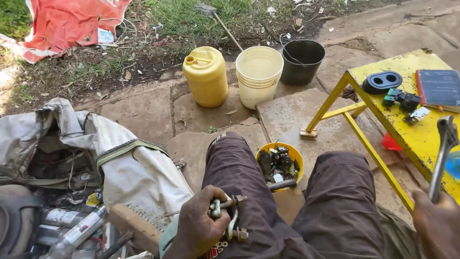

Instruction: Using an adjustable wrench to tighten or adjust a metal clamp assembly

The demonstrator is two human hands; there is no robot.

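Metal U-shaped clamp with threaded ends and nuts (pixel 229 216) sits in the closed left hand (pixel 201 223), above the left thigh. Right hand (pixel 438 218) grips a long grey steel wrench (pixel 443 156) beside the yellow painted tabletop (pixel 412 132). Small yellow bowl of parts (pixel 280 163) stands between the knees.

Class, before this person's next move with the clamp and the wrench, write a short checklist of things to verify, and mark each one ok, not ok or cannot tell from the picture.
1. Left hand grips the U-bolt clamp firmly: ok, fingers wrap it over the left thigh.
2. Right hand holds the wrench: ok, it stands upright beside the yellow table.
3. Nuts on the clamp's threads: ok, at least one shows at the lower end.
4. Wrench fits the nuts: cannot tell.
5. Small yellow bowl of parts within reach: ok, on the ground between the knees.
6. Table's items clear of the wrench: cannot tell.
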